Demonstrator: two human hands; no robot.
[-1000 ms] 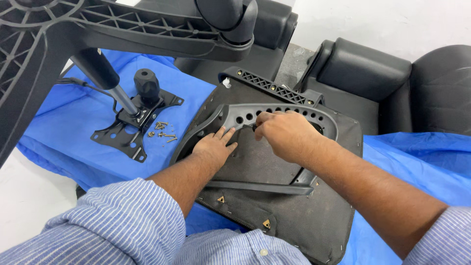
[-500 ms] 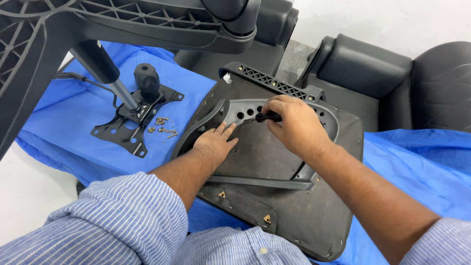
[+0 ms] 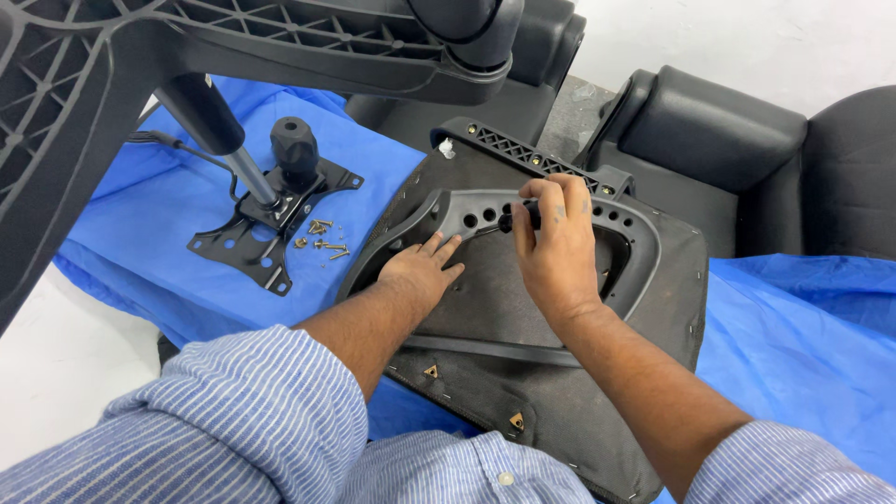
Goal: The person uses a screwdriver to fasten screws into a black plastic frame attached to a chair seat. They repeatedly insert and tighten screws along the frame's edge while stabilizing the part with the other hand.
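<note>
A dark seat base [image 3: 597, 373] lies upside down in front of me, with a grey plastic armrest bracket [image 3: 448, 210] laid on top of it. My left hand [image 3: 420, 271] rests flat, fingers spread, on the seat base beside the bracket's lower arm. My right hand [image 3: 555, 247] pinches a small black bolt [image 3: 507, 222] between thumb and fingers at one of the bracket's holes.
A black tilt mechanism plate [image 3: 266, 219] with a knob sits on the blue sheet [image 3: 159, 233] at left, with several loose screws [image 3: 322, 238] beside it. A star chair base [image 3: 233, 47] looms overhead at top left. Black cushions [image 3: 719, 131] lie behind.
My right hand has lifted off the bracket's rim and turned, now pinching the bolt at a hole. My left hand has stayed flat on the seat base.
</note>
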